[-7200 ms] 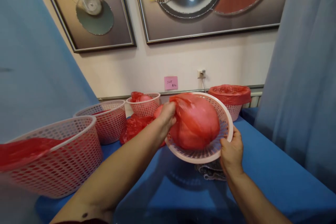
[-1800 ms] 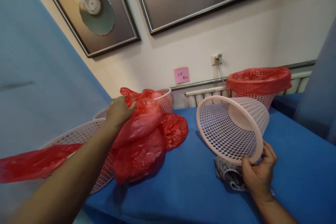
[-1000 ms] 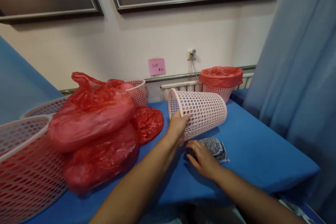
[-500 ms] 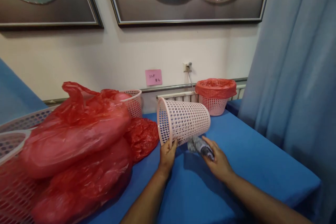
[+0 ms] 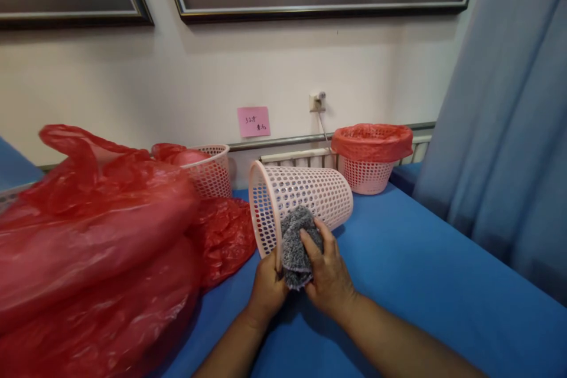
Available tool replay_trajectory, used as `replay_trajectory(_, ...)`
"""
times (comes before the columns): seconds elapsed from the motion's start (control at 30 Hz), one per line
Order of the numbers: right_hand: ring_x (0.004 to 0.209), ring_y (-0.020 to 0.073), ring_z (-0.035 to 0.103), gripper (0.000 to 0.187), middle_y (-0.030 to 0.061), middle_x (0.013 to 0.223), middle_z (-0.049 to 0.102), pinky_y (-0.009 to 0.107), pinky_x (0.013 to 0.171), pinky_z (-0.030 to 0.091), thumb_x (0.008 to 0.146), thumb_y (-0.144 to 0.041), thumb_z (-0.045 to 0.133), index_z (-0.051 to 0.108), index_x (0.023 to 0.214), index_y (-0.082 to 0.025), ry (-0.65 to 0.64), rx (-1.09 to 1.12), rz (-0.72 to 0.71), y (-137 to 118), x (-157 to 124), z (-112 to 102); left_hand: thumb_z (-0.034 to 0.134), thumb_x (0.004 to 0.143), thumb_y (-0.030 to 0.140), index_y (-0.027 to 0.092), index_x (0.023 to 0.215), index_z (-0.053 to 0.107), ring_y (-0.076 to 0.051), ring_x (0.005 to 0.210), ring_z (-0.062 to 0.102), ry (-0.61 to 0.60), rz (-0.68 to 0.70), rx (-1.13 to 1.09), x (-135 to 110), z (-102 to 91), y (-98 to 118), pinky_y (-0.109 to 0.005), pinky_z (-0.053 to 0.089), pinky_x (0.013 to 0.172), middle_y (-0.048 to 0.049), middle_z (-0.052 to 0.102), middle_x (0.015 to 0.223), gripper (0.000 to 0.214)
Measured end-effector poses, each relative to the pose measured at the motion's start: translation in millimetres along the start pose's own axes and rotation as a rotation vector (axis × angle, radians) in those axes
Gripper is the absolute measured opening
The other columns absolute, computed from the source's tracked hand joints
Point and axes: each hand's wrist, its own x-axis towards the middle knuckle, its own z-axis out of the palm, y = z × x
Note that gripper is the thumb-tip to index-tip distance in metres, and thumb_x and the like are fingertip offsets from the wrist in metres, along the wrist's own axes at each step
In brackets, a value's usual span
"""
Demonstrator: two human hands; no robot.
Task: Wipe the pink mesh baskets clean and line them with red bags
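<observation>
Basket (image 5: 316, 189), one, pale pink, perforated: at the middle of the scene, tipped on its side, mouth to the left, base to the right; whether it touches the table beneath cannot be told.
Left hand (image 5: 268, 288): fingers grasping the basket's rim at its near lower edge, partly hidden.
Right hand (image 5: 328, 274): fingers gripping a cloth (image 5: 296, 242), grey, bunched, pressed against the basket's near side just beside the rim.
Table (image 5: 425, 271), blue-covered: beneath both hands.
Bag (image 5: 97, 242), red plastic, large, bulging: at the near left.
Crumpled bag (image 5: 225, 242), red: between the large bag and the basket.
Small basket (image 5: 215, 177), pink, upright, with red plastic at its mouth: far left.
Lined basket (image 5: 370, 176), upright, red plastic folded over its rim: far right.
Wall fittings: note (image 5: 253, 122), pink, handwritten; socket (image 5: 317, 103), right of the note; radiator (image 5: 299, 159), below.
Curtain (image 5: 500, 112), blue: right edge.
</observation>
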Motion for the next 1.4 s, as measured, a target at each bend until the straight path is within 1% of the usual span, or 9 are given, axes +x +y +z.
replay_trajectory(0.17,0.148,0.0362,0.035,0.092,0.0145,0.164,0.019,0.056,0.112,0.048,0.076,-0.009,0.060,0.027,0.160,-0.029,-0.028,0.041,-0.060,5,5,-10,0.081,0.070,0.030,0.019,0.129,0.066,-0.027,0.105,0.071,0.227,-0.023,-0.154,1,1.1,23,-0.038,0.057,0.097,-0.0088,0.075,0.120,0.062)
replay_trajectory(0.3,0.146,0.0361,0.039,0.085,0.0137,0.163,0.022,0.059,0.110,0.048,0.083,-0.008,0.058,0.029,0.159,-0.034,0.018,-0.008,-0.042,1,6,-8,0.077,0.077,0.043,0.016,0.112,0.074,-0.028,0.100,0.072,0.208,-0.097,-0.203,2,-2.9,29,-0.036,0.059,0.090,-0.0089,0.078,0.107,0.044)
replay_trajectory(0.43,0.147,0.0332,0.038,0.082,0.0123,0.161,0.024,0.056,0.113,0.046,0.086,-0.010,0.058,0.028,0.158,-0.036,0.073,0.042,0.002,10,9,-8,0.067,0.083,0.062,0.015,0.115,0.073,-0.028,0.099,0.073,0.219,-0.007,-0.098,3,-12.8,27,-0.034,0.058,0.087,-0.0108,0.078,0.107,0.057)
replay_trajectory(0.67,0.144,0.0370,0.042,0.091,0.0199,0.159,0.024,0.058,0.112,0.047,0.083,-0.016,0.060,0.014,0.162,-0.024,0.249,0.019,0.566,62,22,-18,0.055,0.094,0.060,0.017,0.122,0.070,-0.028,0.111,0.071,0.330,0.067,0.102,-8,-13.4,14,-0.034,0.055,0.096,-0.0117,0.076,0.119,0.054)
replay_trajectory(0.73,0.143,0.0391,0.044,0.093,0.0217,0.160,0.020,0.060,0.110,0.048,0.086,-0.022,0.062,0.010,0.163,-0.023,0.231,0.003,0.607,63,23,-18,0.055,0.095,0.057,0.017,0.129,0.066,-0.027,0.108,0.072,0.366,0.055,0.141,-10,-13.0,12,-0.034,0.055,0.092,-0.0119,0.075,0.121,0.053)
replay_trajectory(0.9,0.152,0.0415,0.029,0.087,0.0160,0.166,0.008,0.061,0.114,0.044,0.088,-0.040,0.069,0.023,0.160,-0.030,0.083,-0.009,0.322,24,15,-12,0.051,0.098,0.053,0.017,0.128,0.063,-0.025,0.098,0.073,0.377,0.042,0.194,-12,-12.2,12,-0.033,0.056,0.085,-0.0107,0.076,0.113,0.048)
replay_trajectory(1.03,0.150,0.0415,0.029,0.090,0.0155,0.168,0.004,0.062,0.115,0.040,0.086,-0.055,0.070,0.025,0.160,-0.029,0.030,-0.012,0.130,-7,7,-10,0.050,0.098,0.054,0.019,0.120,0.065,-0.025,0.098,0.072,0.343,0.049,0.143,-14,-9.7,11,-0.033,0.055,0.086,-0.0100,0.076,0.109,0.044)
replay_trajectory(1.2,0.151,0.0455,0.024,0.099,0.0142,0.170,-0.001,0.066,0.116,0.035,0.080,-0.070,0.068,0.027,0.160,-0.029,-0.041,0.078,-0.048,-15,3,-14,0.067,0.082,0.062,0.020,0.114,0.068,-0.026,0.086,0.070,0.259,0.070,0.028,-18,-8.2,13,-0.033,0.055,0.076,-0.0073,0.076,0.099,0.052)
replay_trajectory(1.4,0.154,0.0362,0.023,0.072,0.0078,0.170,0.004,0.061,0.118,0.036,0.092,-0.021,0.058,0.032,0.158,-0.035,0.028,0.050,0.067,3,9,-14,0.055,0.094,0.054,0.020,0.106,0.070,-0.023,0.081,0.068,0.275,0.054,0.113,-16,-1.4,20,-0.032,0.054,0.077,-0.0068,0.074,0.092,0.039)
